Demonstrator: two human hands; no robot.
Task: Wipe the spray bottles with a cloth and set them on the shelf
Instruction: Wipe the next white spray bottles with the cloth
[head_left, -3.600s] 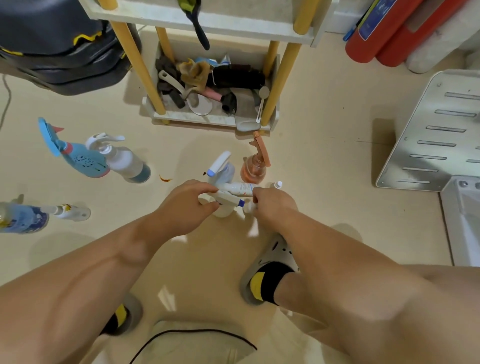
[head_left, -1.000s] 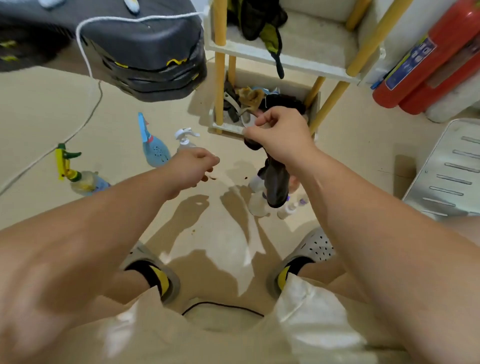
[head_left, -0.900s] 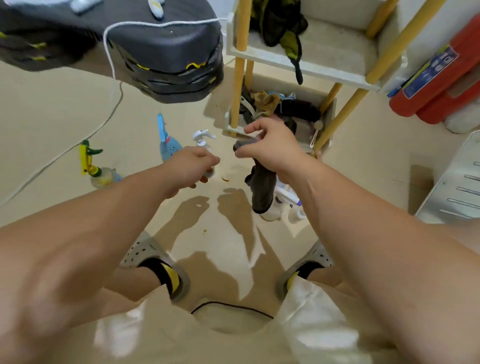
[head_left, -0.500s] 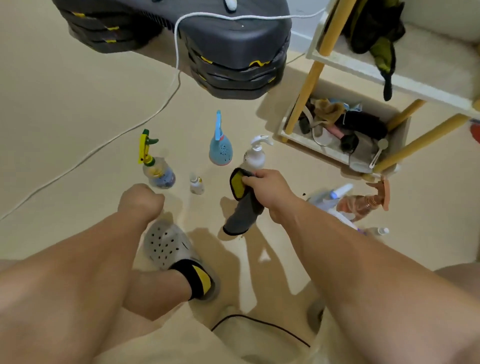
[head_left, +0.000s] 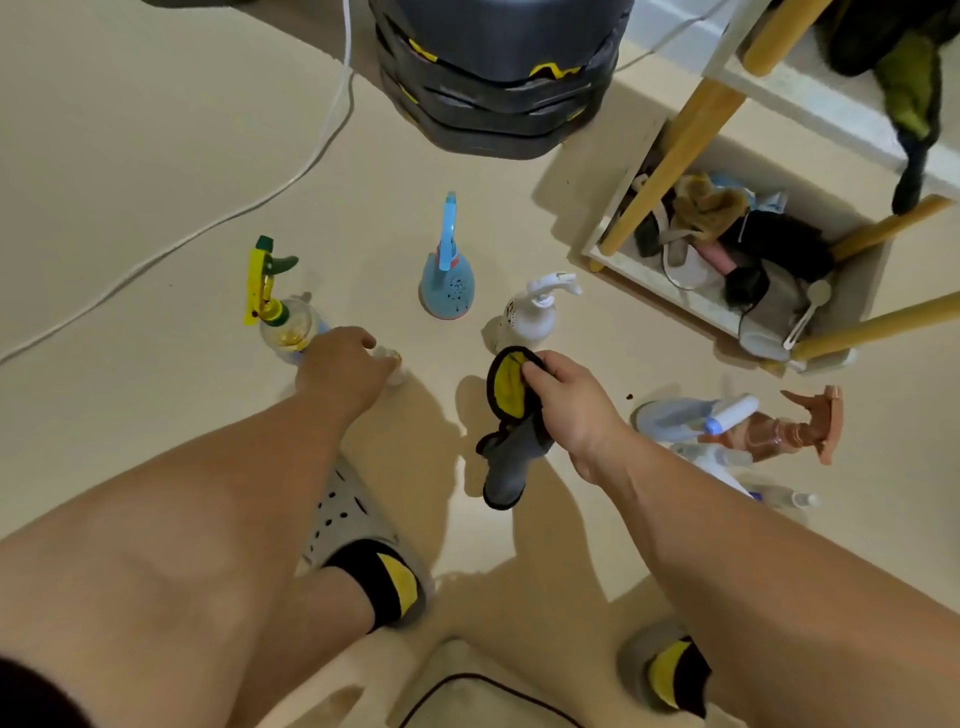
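Left hand has now reached the small bottle on the floor, 9 o'clock of the cloth, grip unclear; right hand still clutches the cloth, so wiping looks next, with the shelf at 2 o'clock.

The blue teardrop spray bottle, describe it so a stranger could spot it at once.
Find the dark grey ribbed machine at the top; on the beige floor below it stands the blue teardrop-shaped plastic spray bottle. Unlike the yellow-triggered clear bottle on its left and white bottle on its right, it is speckled blue.
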